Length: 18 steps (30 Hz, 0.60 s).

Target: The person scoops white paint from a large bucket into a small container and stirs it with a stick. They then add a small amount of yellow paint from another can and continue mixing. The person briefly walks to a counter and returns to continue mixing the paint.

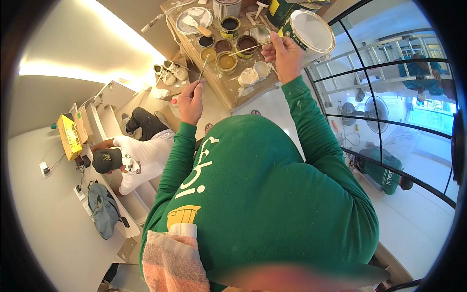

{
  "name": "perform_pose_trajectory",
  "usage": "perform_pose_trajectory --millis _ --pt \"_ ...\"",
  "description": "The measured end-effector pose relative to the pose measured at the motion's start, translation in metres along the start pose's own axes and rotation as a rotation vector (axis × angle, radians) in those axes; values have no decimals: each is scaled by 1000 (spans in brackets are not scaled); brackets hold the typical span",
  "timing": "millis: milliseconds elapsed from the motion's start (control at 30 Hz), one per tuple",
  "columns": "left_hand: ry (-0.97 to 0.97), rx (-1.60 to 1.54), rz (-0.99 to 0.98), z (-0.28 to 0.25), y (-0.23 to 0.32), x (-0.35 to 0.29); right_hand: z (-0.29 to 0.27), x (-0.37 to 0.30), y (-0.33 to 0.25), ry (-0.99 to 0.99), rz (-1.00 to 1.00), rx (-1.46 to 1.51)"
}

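My right hand [288,54] pinches a thin mixing stick [249,49]. The stick's far tip reaches the rim of a small tin of mustard-coloured paint [226,63]. My left hand [191,101] is closed around a narrow flat-ended tool [203,69], held upright to the left of the tins; its exact kind is unclear. Beside the mustard tin stand a yellowish tin [208,54], a brown tin [223,46], a dark brown tin [246,44] and black-filled tins [229,24]. A white-topped paint bucket [312,31] sits close to my right hand.
The tins stand on a paint-stained worktable [226,92]. A putty knife [200,28] lies on a round white lid [187,20]. White shoes [171,72] sit left of the table. Another person [141,160] crouches at left. A black-framed glass partition [369,82] runs along the right.
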<state>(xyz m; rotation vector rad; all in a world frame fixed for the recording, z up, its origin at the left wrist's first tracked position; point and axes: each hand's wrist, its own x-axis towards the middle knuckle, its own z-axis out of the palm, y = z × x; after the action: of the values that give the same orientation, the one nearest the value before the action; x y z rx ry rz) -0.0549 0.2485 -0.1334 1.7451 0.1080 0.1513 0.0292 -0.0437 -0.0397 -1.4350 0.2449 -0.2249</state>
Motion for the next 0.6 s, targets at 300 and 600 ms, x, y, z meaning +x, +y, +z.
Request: perform_pose_trajectory --millis 300,600 --pt "-16 43 -62 -3 1 -1 1 0 11 -31 17 -32" --pt "-19 29 -45 -4 -5 -1 -5 4 19 -20 70 26"
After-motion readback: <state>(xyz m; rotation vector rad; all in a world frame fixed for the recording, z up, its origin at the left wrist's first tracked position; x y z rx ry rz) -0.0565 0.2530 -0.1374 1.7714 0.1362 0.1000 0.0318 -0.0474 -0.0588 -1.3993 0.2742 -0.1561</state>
